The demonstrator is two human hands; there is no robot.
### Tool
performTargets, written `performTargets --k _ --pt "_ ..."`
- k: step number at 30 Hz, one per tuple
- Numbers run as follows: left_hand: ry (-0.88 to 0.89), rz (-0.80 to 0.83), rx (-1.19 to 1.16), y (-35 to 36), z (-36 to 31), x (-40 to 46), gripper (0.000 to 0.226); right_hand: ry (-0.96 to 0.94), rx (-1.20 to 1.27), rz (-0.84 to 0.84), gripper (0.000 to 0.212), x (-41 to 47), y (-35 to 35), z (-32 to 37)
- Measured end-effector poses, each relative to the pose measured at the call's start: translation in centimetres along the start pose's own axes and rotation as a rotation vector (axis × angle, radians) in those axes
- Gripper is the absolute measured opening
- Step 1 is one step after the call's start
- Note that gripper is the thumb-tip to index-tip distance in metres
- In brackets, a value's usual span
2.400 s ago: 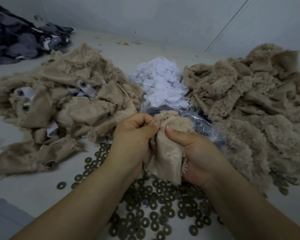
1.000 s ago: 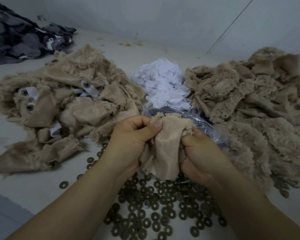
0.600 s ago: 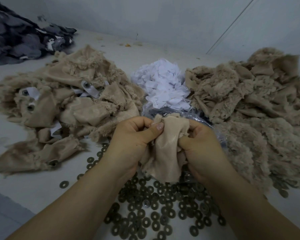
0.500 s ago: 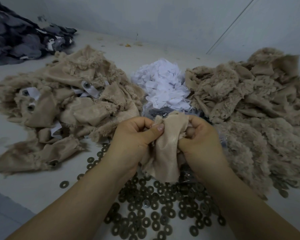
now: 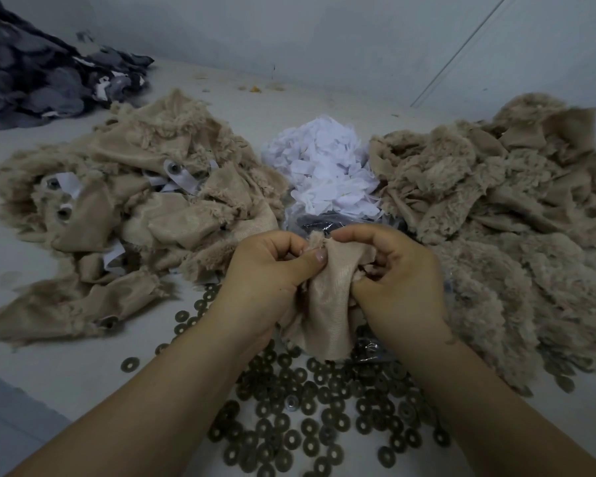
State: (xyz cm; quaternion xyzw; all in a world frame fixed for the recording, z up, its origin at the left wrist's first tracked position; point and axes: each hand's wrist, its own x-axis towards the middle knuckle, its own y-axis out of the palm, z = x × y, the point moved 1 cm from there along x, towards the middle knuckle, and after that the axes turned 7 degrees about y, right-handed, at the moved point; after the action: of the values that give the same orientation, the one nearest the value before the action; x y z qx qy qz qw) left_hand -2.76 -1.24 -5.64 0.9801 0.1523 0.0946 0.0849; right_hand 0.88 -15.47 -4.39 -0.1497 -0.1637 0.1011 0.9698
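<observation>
At the far left a heap of dark grey cloth [image 5: 49, 74] runs off the frame edge; what it is cannot be made out. Next comes the left tan pile [image 5: 172, 215] of fuzzy pieces, several carrying white tabs [image 5: 69, 183] with a round dark stud through them. These are probably the finished ones, dropped on that side to keep them apart from the rest.

The left hand [image 5: 269, 270] has its fingers curled and its thumb pressed flat against the tan fabric piece [image 5: 327, 304], pinching the cloth near its top edge. The piece hangs between both hands just above the table [image 5: 49, 356], smooth backing toward the camera and a tuft of pile showing at the top. It seems held this way so the backing can be worked on.

Below it lie scattered washers [image 5: 307, 418], close under the hands, likely so one can be picked up without reaching. Behind the piece sit a mound of white scraps [image 5: 324, 170] and a clear plastic bag [image 5: 310, 220] with something dark inside, mostly hidden by the hands.

The right hand [image 5: 396, 280] curls over the piece from the other side, fingertips gripping the top edge and thumb tucked into the folds. Whether either hand also holds a stud or washer inside the cloth cannot be told — the fingers cover that spot.

Rightmost is the right tan pile [image 5: 513, 235], without tabs showing, likely the pieces waiting their turn; the frame edge cuts it off.
</observation>
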Motion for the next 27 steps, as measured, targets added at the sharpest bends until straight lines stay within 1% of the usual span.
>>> performTargets --k 2,4,5,8,10,12,14,17,19,21,23,24,25,27 --pt "0.014 0.002 0.024 0.0 -0.1 0.1 0.03 0.063 0.092 0.025 0.059 0.1 -0.1 -0.2" --pt "0.03 0.009 0.067 -0.1 -0.1 0.1 0.031 0.146 0.217 0.07 0.052 0.2 -0.5 -0.3" --pt "0.039 0.008 0.091 -0.1 -0.1 0.1 0.031 0.187 0.272 0.084 0.045 0.3 -0.5 -0.3" --pt "0.088 -0.014 0.169 -0.1 -0.1 0.1 0.027 0.259 0.39 0.109 0.01 0.5 -0.5 -0.3" --pt "0.124 -0.012 0.219 0.0 0.0 0.1 0.021 0.246 0.376 0.107 0.024 0.3 -0.3 -0.3" --pt "0.146 0.005 0.253 0.1 0.0 0.0 0.02 0.245 0.372 0.088 0.024 0.2 -0.1 -0.4" --pt "0.154 0.019 0.256 0.1 -0.1 0.0 0.019 0.307 0.444 0.115 0.024 0.3 0.0 -0.9" --pt "0.111 0.049 0.215 0.0 -0.2 0.2 0.024 0.425 0.579 0.149 0.035 0.5 -0.1 -1.3" --pt "0.034 0.077 0.13 -0.2 -0.3 0.2 0.023 0.427 0.589 0.134 0.033 0.5 -0.1 -1.3" --pt "-0.049 0.099 0.014 -0.3 -0.4 0.2 0.016 0.417 0.611 0.117 0.026 0.4 -0.1 -1.3" --pt "-0.07 0.08 -0.005 -0.3 -0.4 0.2 0.011 0.426 0.614 0.098 0.022 0.4 -0.1 -1.3" --pt "-0.026 0.051 0.075 -0.4 -0.2 0.2 0.017 0.429 0.603 0.084 0.02 0.4 -0.1 -1.4" --pt "0.048 0.019 0.209 -0.5 0.0 0.1 0.024 0.428 0.592 0.072 0.02 0.3 -0.1 -1.4" --pt "0.184 -0.003 0.457 -0.3 -0.1 0.1 0.026 0.408 0.555 0.069 0.031 0.2 0.0 -1.2"
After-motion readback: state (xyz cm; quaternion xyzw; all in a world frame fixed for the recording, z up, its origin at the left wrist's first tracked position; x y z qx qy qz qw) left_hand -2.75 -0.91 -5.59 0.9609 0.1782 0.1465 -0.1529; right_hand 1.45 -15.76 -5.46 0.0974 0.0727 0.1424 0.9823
